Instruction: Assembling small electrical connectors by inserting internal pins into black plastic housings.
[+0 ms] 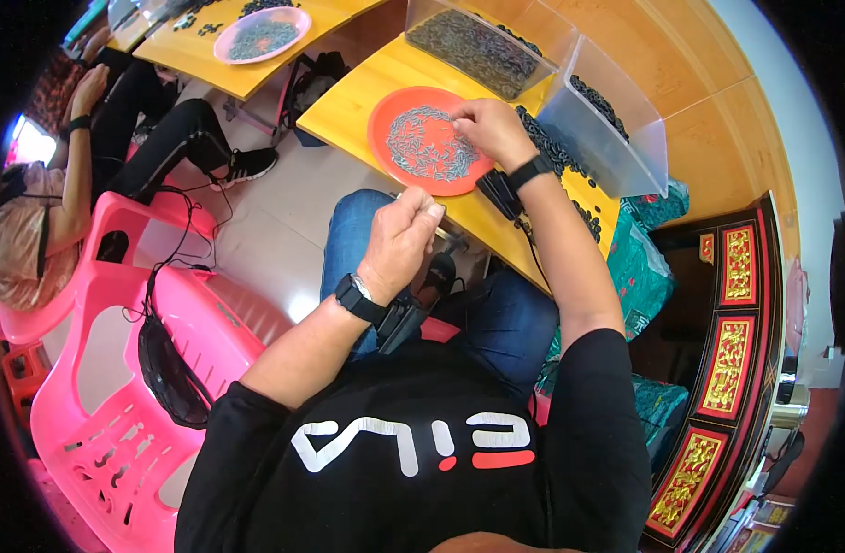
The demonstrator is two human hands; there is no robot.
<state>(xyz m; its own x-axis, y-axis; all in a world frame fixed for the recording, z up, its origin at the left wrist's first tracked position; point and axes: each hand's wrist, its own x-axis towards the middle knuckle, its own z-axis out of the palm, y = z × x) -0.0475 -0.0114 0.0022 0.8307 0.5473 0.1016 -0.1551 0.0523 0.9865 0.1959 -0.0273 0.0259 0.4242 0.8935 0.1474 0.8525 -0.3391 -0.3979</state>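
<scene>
On the yellow table (349, 101) in front of me lies a round orange-red plate (429, 181) with many small, thin silver metal pieces (413, 152) spread over it. My right hand (496, 132) reaches over the plate's right side, fingertips pinched together at the pieces; whatever they hold is too small to make out. My left hand (402, 238) is held above my lap, just off the plate's near edge. Its fingers are curled closed with the thumb pressed on them, hiding what may be inside. Small black parts (556, 152) lie in a heap right of the plate.
Clear plastic bins (482, 46) of black parts stand at the table's back and right. Green bags (639, 276) lie beside the table, near a dark carved cabinet (731, 369). A pink chair (201, 323) is at my left, where another person (49, 212) sits.
</scene>
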